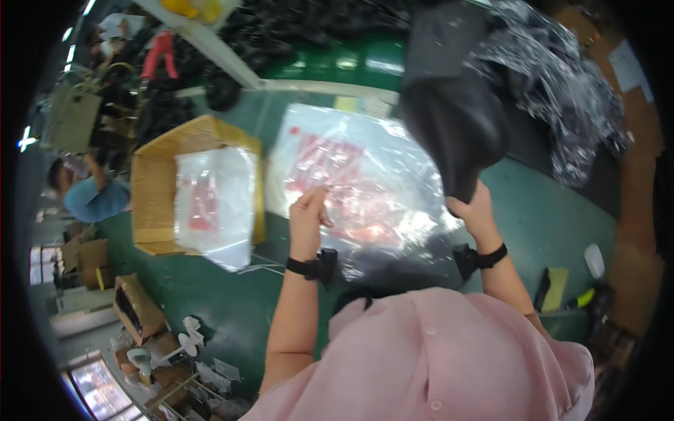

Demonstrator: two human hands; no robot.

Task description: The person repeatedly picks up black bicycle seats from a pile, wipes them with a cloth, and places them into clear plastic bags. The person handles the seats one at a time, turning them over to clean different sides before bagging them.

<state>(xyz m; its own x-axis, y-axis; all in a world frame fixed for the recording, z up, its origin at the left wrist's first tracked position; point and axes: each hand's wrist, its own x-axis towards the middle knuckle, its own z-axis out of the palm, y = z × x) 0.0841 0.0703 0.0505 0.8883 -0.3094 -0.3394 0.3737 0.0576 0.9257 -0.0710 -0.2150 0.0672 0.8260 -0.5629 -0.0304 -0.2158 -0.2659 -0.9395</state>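
Pinching the near edge of a clear plastic bag (365,175) w/ red print, the left hand (307,214) had its fingers (317,196) narrow, closed on the film. The right hand (476,210) held the lower end of a black garment (456,119), fingers wrapped round it, the cloth hanging above the bag's right side. The bag lay flat on the green table (547,210), directly in front of the person, mouth edge toward them as far as could be told.

Risks, as a judgement: the film looked thin & slippery, so a one-point pinch could let the edge slide out; the garment was bulky next to the opening, so it could bunch at the mouth or crease the bag. Glare on the plastic hid where the opening actually was.

Containers: an open cardboard box (151,189) sat left of the bag, just beside it, w/ a stack of similar clear bags (214,203) in it, draping over the near rim. More dark items in shiny wrap (562,84) were piled at far right. Smaller boxes (137,305) stood on the floor at lower left; contents unclear.
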